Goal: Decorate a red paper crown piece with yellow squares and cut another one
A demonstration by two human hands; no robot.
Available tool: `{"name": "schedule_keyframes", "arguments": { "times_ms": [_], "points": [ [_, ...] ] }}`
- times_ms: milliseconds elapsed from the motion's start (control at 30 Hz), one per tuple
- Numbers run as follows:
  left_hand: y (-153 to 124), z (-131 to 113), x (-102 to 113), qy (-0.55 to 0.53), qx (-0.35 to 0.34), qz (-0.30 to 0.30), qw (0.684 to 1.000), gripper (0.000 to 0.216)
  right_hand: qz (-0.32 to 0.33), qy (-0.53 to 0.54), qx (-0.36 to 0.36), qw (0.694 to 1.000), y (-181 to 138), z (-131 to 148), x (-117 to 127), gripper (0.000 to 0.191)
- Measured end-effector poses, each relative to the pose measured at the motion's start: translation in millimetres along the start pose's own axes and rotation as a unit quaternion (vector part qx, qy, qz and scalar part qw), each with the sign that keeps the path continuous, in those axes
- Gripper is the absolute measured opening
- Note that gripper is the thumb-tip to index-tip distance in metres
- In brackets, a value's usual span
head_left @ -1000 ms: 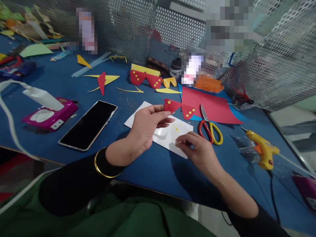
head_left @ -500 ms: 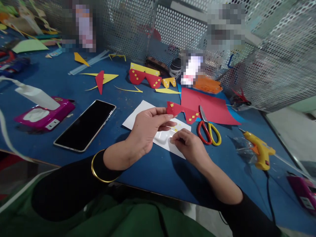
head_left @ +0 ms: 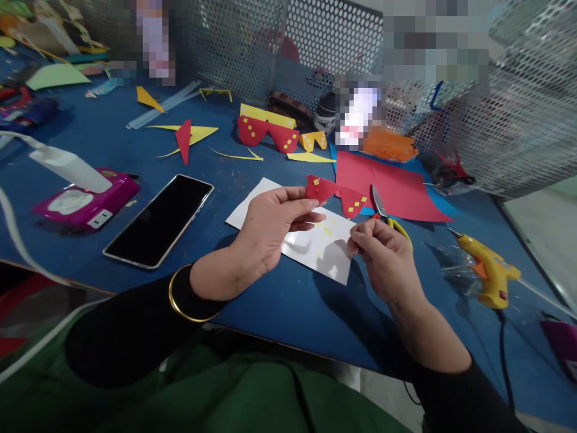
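Pinching one red cutout (head_left: 337,193), left hand (head_left: 270,225); one scissors (head_left: 377,203).

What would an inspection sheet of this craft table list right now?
Surface: blue tabletop strewn with paper scraps.
Job's things: red paper cut-out with small yellow squares, held above a white paper sheet.
Clutter: black smartphone, red-and-yellow-handled scissors, yellow glue gun, pink wipes pack, red paper sheet.
Hands: left hand pinches the cut-out; right hand pinched shut, contents too small to tell.
Cables: black cord from the glue gun.
Surroundings: perforated metal screen behind.
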State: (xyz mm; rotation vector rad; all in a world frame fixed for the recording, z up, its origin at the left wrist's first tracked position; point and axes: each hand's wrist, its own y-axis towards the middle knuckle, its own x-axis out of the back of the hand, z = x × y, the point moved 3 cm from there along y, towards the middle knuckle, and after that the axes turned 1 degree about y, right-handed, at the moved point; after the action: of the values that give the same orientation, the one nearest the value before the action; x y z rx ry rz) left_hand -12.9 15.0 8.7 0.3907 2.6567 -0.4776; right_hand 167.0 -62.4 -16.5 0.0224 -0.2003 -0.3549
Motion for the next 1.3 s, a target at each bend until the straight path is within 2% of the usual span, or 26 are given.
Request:
{"name": "schedule_keyframes", "arguments": {
  "times_ms": [133, 233, 567, 700, 767, 867, 933, 967, 1033, 1067, 1133, 1167, 1200, 1267, 1300],
  "points": [
    [0, 0, 1, 0.000, -0.005, 0.000, 1.000, 0.013, 0.002, 0.065, -0.043, 0.997, -1, 1, -2, 0.025],
    [1, 0, 2, 0.001, -0.006, -0.003, 1.000, 0.014, -0.007, 0.144, -0.075, 0.987, 0, 4, -1, 0.027],
    [4, 0, 2, 0.006, -0.014, -0.009, 1.000, 0.016, 0.024, 0.240, -0.066, 0.968, 3, 15, 8, 0.056],
    [5, 1, 3, 0.013, -0.011, -0.019, 1.000, 0.017, 0.005, 0.266, -0.090, 0.960, 5, 18, 5, 0.053],
    [5, 1, 4, 0.016, -0.011, -0.024, 1.000, 0.017, -0.006, 0.261, -0.080, 0.962, 6, 18, 5, 0.051],
    [5, 0, 4, 0.016, -0.014, -0.023, 0.999, 0.017, -0.088, 0.170, 0.003, 0.981, 8, 17, 18, 0.052],
    [5, 0, 4, 0.018, -0.016, -0.020, 1.000, 0.017, -0.189, 0.008, 0.085, 0.978, 8, 19, 37, 0.052],
    [4, -1, 4, 0.019, -0.017, -0.018, 1.000, 0.017, -0.237, -0.097, 0.116, 0.960, 8, 20, 48, 0.049],
    [4, -1, 3, 0.022, -0.019, -0.017, 0.999, 0.016, -0.314, -0.285, 0.146, 0.894, 8, 22, 69, 0.034],
    [4, -1, 3, 0.022, -0.019, -0.017, 0.999, 0.016, -0.330, -0.318, 0.150, 0.876, 9, 22, 78, 0.021],
    [3, -1, 3, 0.019, -0.020, -0.014, 1.000, 0.015, -0.336, -0.364, 0.151, 0.855, 10, 22, 88, 0.039],
    [3, -1, 3, 0.016, -0.021, -0.012, 1.000, 0.016, -0.321, -0.373, 0.149, 0.857, 10, 20, 88, 0.042],
    [3, 0, 3, 0.014, -0.022, -0.010, 1.000, 0.016, -0.300, -0.379, 0.147, 0.863, 9, 19, 85, 0.035],
    [3, 0, 4, 0.012, -0.024, -0.006, 1.000, 0.016, -0.212, -0.359, 0.150, 0.896, 7, 15, 66, 0.018],
    [3, 1, 4, 0.011, -0.023, -0.004, 1.000, 0.017, -0.150, -0.336, 0.154, 0.917, 5, 12, 53, 0.018]
  ]
}}
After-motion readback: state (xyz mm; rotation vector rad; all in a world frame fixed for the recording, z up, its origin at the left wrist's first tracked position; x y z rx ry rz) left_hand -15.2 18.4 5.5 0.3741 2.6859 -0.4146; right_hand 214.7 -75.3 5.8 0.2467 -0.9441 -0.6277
